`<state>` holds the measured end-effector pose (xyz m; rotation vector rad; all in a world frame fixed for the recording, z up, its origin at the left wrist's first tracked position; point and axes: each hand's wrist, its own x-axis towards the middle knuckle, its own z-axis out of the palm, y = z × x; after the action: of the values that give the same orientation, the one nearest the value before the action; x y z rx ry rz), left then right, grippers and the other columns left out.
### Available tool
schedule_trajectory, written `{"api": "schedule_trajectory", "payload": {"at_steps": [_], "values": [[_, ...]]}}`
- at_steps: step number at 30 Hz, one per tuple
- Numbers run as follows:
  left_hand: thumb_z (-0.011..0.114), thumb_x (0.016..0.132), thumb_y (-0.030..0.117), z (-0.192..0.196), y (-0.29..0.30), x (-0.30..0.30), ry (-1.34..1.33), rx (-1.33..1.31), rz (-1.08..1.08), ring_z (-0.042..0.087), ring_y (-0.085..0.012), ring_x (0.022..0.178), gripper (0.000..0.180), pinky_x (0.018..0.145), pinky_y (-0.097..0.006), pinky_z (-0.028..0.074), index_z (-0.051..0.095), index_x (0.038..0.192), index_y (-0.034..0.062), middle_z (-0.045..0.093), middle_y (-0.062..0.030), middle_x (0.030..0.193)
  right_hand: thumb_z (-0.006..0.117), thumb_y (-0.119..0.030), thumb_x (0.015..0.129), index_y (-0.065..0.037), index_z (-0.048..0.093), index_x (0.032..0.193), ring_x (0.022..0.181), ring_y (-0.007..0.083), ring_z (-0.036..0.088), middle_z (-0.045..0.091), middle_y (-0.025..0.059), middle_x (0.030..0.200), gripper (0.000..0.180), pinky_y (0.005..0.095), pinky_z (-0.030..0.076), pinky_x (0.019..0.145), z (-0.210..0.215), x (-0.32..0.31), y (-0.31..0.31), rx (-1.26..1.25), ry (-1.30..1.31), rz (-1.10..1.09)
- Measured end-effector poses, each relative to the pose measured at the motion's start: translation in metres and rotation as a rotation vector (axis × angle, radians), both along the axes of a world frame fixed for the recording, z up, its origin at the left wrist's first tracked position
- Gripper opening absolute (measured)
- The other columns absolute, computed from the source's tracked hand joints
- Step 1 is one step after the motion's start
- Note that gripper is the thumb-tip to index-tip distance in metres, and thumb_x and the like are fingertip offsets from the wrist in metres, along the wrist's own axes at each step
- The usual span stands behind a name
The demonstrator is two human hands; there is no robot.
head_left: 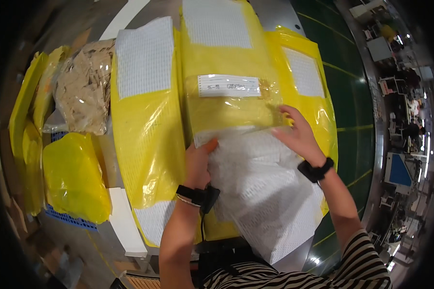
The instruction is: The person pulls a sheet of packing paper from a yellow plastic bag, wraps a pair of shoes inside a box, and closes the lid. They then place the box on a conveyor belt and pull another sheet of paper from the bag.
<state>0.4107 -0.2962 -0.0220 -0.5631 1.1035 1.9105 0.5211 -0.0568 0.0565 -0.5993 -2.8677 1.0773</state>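
A crumpled, translucent white plastic sheet or bag (263, 178) hangs over the near end of the middle yellow package (226, 113). My left hand (197, 164) is closed at the sheet's upper left corner, with its thumb on top and the other fingers mostly hidden. At the sheet's upper right, my right hand (300, 134) has its thumb and fingers apart, nothing gripped between them. Just beyond both hands, a white paper label (229, 86) with handwriting lies under clear film on that package. Black bands circle both wrists.
Long yellow plastic-wrapped packages lie to the left (147, 130) and right (318, 113), with white ribbed patches showing. Further left are a clear bag of brown paper (84, 86) and a yellow bag (74, 178) over a blue crate (74, 219). A green surface (349, 111) runs along the right.
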Motion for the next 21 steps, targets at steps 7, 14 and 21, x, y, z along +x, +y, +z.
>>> {"api": "schedule_trajectory", "payload": {"at_steps": [7, 14, 21], "values": [[0.064, 0.088, 0.002, -0.001, 0.003, -0.002, 0.021, -0.005, -0.037, 0.065, -0.0236, 0.098, 0.036, 0.087, -0.035, 0.052, 0.059, 0.123, -0.0020, 0.067, -0.0109, 0.113, 0.069, -0.015, 0.086, -0.001, 0.031, 0.148, 0.135, 0.0221, 0.039, 0.043, 0.0135, 0.143, 0.074, 0.0361, 0.028, 0.113, -0.049, 0.187, 0.005, -0.756, -0.017, -0.426], [0.064, 0.089, 0.006, -0.001, 0.004, 0.002, 0.032, 0.032, -0.052, 0.065, -0.0240, 0.098, 0.031, 0.087, -0.036, 0.052, 0.060, 0.119, -0.0008, 0.067, -0.0107, 0.111, 0.072, -0.022, 0.089, 0.002, 0.050, 0.133, 0.107, 0.0133, 0.059, 0.062, 0.0061, 0.120, 0.054, 0.0272, 0.047, 0.091, -0.063, 0.235, -0.022, -0.607, -0.023, -0.578], [0.064, 0.089, 0.007, 0.005, 0.005, 0.005, 0.130, -0.086, -0.079, 0.064, -0.0227, 0.096, 0.028, 0.087, -0.035, 0.050, 0.062, 0.116, -0.0003, 0.067, -0.0093, 0.109, 0.072, -0.029, 0.088, 0.001, 0.052, 0.131, 0.092, 0.0128, 0.062, 0.066, 0.0074, 0.110, 0.056, 0.0263, 0.049, 0.080, -0.040, 0.263, -0.046, -0.696, -0.308, -0.712]]}}
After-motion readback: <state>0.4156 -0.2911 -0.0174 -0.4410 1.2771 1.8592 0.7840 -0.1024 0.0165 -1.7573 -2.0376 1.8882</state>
